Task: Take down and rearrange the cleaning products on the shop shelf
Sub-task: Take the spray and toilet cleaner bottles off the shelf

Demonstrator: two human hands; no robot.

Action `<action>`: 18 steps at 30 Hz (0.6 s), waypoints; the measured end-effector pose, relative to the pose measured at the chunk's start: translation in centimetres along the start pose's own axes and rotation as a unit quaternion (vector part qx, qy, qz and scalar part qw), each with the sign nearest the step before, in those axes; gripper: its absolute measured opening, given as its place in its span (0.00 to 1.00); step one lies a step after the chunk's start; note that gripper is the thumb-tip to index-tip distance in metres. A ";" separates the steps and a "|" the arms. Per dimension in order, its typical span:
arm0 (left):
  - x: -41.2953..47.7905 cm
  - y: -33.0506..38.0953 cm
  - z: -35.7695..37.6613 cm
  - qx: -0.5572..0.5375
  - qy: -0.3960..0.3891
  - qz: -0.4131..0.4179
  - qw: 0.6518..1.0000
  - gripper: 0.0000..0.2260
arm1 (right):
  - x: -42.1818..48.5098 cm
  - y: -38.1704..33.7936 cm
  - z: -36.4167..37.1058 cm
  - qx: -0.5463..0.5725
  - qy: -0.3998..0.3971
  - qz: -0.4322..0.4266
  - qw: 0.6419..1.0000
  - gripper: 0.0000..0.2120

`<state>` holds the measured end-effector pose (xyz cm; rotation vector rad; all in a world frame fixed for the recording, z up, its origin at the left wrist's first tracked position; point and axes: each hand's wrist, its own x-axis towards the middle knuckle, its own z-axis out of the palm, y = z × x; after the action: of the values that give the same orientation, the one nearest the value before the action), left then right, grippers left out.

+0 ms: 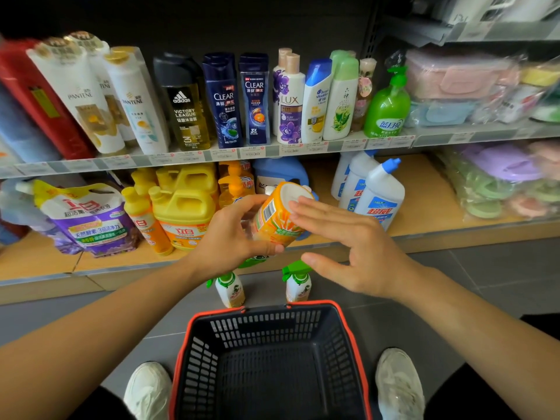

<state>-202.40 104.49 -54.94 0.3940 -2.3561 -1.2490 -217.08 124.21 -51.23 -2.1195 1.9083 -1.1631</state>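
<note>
The upper shelf runs across the middle of the frame, its front edge lined with price tags. On it stand white Pantene bottles at the left, then an adidas bottle, two dark blue Clear bottles, a Lux bottle and a green pump bottle.

The lower shelf, a pale wooden board, carries a purple refill pouch at the left, yellow jugs beside it, and white blue-capped bottles right of centre.

On the grey tiled floor, at the bottom of the frame, stand two green-triggered spray bottles just beyond a black, red-rimmed basket.
</note>
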 end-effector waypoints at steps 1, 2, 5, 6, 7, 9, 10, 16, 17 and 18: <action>0.0 -0.1 0.0 0.002 0.003 -0.003 1.000 0.36 | -0.1 0.0 -0.1 0.006 0.020 -0.004 1.000 0.22; 0.0 -0.2 0.0 0.002 0.007 -0.007 1.000 0.36 | -0.1 0.1 -0.3 0.007 0.045 -0.004 0.999 0.19; 0.0 -0.2 -0.1 0.003 0.007 -0.020 1.000 0.37 | 0.0 0.5 -0.7 -0.016 0.116 0.022 0.993 0.10; 0.1 -0.2 0.0 -0.001 0.004 -0.026 1.000 0.37 | 0.1 0.7 -0.8 -0.021 0.131 0.040 0.990 0.07; 0.1 -0.1 0.1 -0.010 0.002 -0.035 0.999 0.36 | 0.1 1.0 -0.9 -0.020 0.141 0.063 0.988 0.06; 0.2 -0.1 0.3 -0.047 0.004 -0.057 0.997 0.33 | 0.1 1.9 -1.0 -0.006 0.138 0.132 0.982 0.05; 0.3 -0.1 0.4 -0.069 0.008 -0.069 0.995 0.31 | 0.1 2.5 -1.0 0.004 0.121 0.172 0.978 0.06; 0.8 0.6 0.9 -0.233 0.019 -0.130 0.964 0.26 | -1.7 5.6 1.0 0.023 -0.120 0.306 0.944 0.20; 0.8 0.8 1.0 -0.260 0.025 -0.140 0.955 0.25 | -2.1 5.8 1.6 0.029 -0.150 0.310 0.938 0.22; 0.9 0.9 1.1 -0.279 0.030 -0.147 0.948 0.23 | -2.5 5.9 2.2 0.038 -0.174 0.312 0.933 0.23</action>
<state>-203.79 105.38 -54.52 0.5916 -1.8210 -1.9326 -220.56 124.05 -56.98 -1.3767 2.0710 -0.6609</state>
